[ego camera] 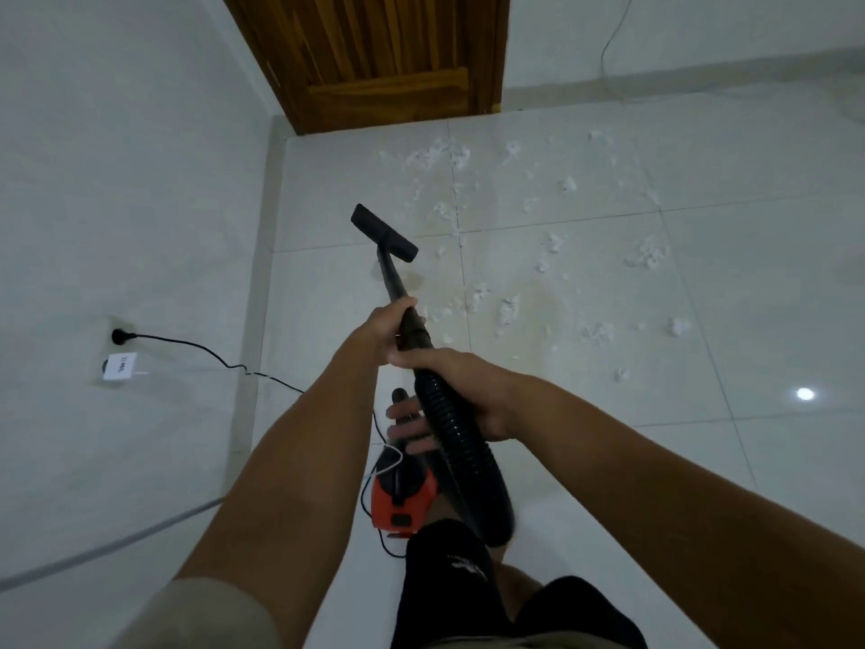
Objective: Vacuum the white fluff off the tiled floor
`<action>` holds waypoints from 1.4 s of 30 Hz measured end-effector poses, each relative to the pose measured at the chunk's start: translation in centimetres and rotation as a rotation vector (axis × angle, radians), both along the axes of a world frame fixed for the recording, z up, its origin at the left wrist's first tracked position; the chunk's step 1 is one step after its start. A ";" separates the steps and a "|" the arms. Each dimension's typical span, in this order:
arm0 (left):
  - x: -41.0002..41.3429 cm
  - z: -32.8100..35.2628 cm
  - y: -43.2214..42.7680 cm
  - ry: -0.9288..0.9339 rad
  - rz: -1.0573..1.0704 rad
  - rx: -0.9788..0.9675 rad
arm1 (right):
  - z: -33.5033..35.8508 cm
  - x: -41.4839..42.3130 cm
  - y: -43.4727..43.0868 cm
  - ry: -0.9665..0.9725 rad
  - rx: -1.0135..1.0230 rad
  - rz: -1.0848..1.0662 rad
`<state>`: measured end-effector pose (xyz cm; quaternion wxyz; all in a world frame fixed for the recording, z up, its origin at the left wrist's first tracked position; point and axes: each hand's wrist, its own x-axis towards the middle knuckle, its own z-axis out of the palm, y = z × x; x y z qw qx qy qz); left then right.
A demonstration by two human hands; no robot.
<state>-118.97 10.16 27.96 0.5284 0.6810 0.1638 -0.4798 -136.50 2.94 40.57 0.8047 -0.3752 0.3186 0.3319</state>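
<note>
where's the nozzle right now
Head view, left of centre: the nozzle is at the far end of the wand, beyond the left hand, near the door, with fluff just to its right.

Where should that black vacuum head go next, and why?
Probably a short sweep rightward: the nozzle sits over bare tiled floor, while the white fluff lies scattered to its right. The left hand grips the wand, the right hand the hose.

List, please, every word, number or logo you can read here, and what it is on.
White tag below the wall plug: short dark print, sideways, too blurred to read.
Black shorts: small white logo, unreadable.
Red vacuum: no text visible.
</note>
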 end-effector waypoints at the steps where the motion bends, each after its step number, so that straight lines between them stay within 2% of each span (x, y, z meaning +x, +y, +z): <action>1: -0.2 0.0 0.0 0.010 0.018 -0.013 | 0.3 0.2 0.3 0.019 -0.007 -0.020; 4: -0.4 -0.2 0.1 0.032 0.052 -0.046 | 0.0 0.5 0.3 0.051 -0.134 -0.034; 9: -0.6 -0.7 -0.3 0.034 0.103 -0.043 | -1.1 0.1 0.8 -0.025 -0.396 0.042; 15: -1.5 -1.0 -1.6 -0.017 -0.138 0.132 | -4.0 0.2 2.9 -0.017 -0.647 0.138; 18: -2.6 -2.4 -1.3 -0.029 -0.177 0.200 | -5.3 0.0 4.7 -0.024 -0.725 0.159; 21: -3.2 -4.1 -0.1 -0.050 -0.195 0.192 | -6.0 -1.0 5.7 -0.033 -0.648 0.078; 26: -4.3 -5.1 2.0 0.048 -0.135 0.040 | -5.8 -2.4 7.1 0.076 -0.246 -0.089; 33: -4.1 -5.9 5.6 0.148 -0.095 -0.083 | -7.1 -1.9 12.1 0.073 -0.127 -0.238; 38: -3.4 -6.5 7.6 0.184 -0.220 0.005 | -8.3 -1.1 15.7 0.136 -0.339 -0.256; 42: -4.3 -6.5 8.9 0.232 -0.335 0.109 | -8.8 -1.8 17.0 0.172 -0.366 -0.239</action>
